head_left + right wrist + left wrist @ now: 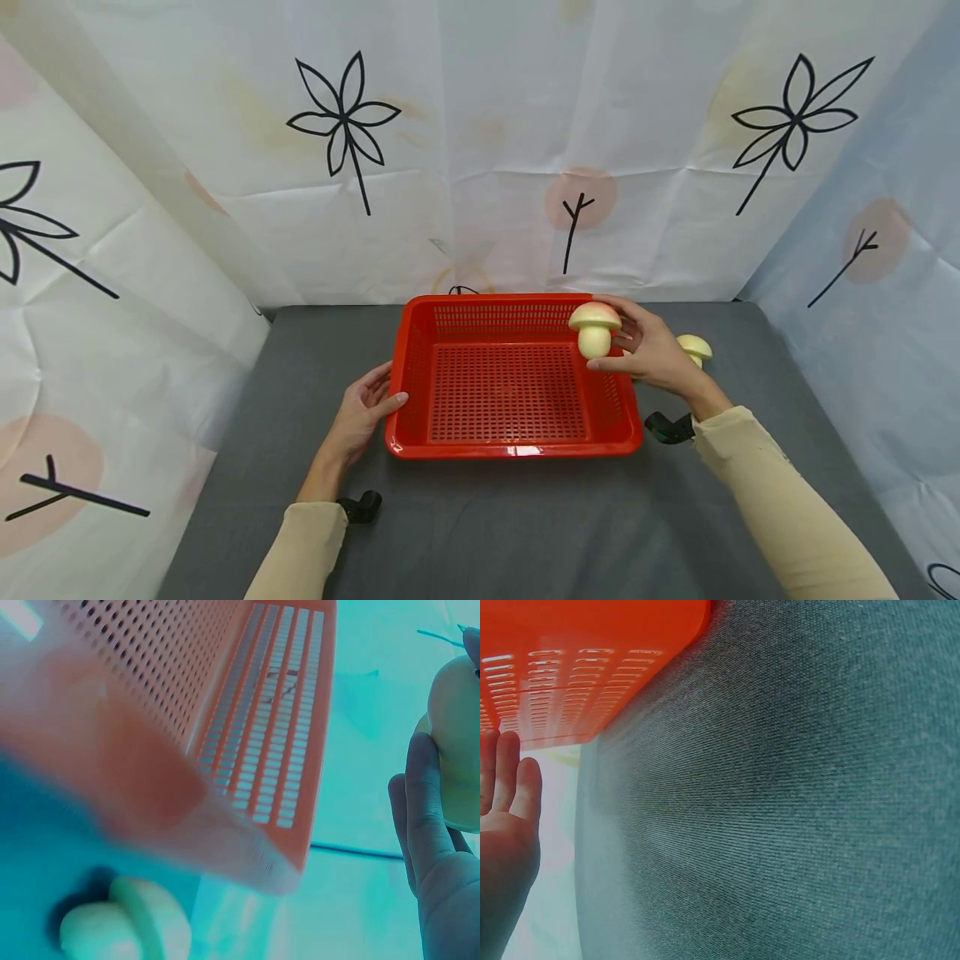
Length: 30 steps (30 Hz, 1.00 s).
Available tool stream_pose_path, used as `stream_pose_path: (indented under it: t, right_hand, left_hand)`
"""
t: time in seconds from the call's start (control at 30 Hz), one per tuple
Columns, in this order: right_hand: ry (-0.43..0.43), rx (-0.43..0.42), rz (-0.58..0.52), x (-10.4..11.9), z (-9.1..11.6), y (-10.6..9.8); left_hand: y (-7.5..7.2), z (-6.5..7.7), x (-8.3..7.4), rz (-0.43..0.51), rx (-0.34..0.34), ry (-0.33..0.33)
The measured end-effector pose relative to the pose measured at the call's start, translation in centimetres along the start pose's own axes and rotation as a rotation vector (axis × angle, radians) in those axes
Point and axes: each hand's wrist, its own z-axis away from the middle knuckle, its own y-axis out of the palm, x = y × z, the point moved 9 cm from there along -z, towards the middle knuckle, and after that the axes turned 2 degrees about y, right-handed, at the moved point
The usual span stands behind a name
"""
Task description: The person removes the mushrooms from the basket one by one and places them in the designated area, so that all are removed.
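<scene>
A red plastic basket [510, 450] with a perforated bottom and slotted sides sits on the grey table. At its left side, my left hand [365, 410] grips the rim, thumb over the edge and fingers along the outside wall. The left wrist view shows those fingers [526, 787] by the slotted wall. Over the basket's right end, my right hand [654, 346] holds a toy mushroom [595, 329] upright between thumb and fingers; it has a pale stem and a pinkish-yellow cap. The right wrist view catches this mushroom [459, 750] at its right edge.
Another pale yellow mushroom [694, 347] lies on the table right of the basket, partly behind my right hand. Printed cloth walls [480, 167] enclose the grey table [480, 533] at the back and sides. A thin dark cable [462, 289] shows behind the basket.
</scene>
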Motion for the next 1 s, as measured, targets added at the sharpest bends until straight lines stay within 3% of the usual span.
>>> stream_pose_path:
  t: [0.5,0.8,1.0]
  right_hand:
    - [-0.021,-0.111,0.054,-0.8,2.6,-5.2]
    - [0.042,-0.16,0.029,-2.7,3.8,-7.8]
    - [0.082,-0.191,0.069,-4.5,4.7,-9.7]
  left_hand:
    - [0.1,0.0,0.0,-0.005,0.001,-0.02]
    - [0.1,0.0,-0.1,0.003,-0.001,-0.024]
    - [0.1,0.0,-0.2,0.004,-0.001,-0.02]
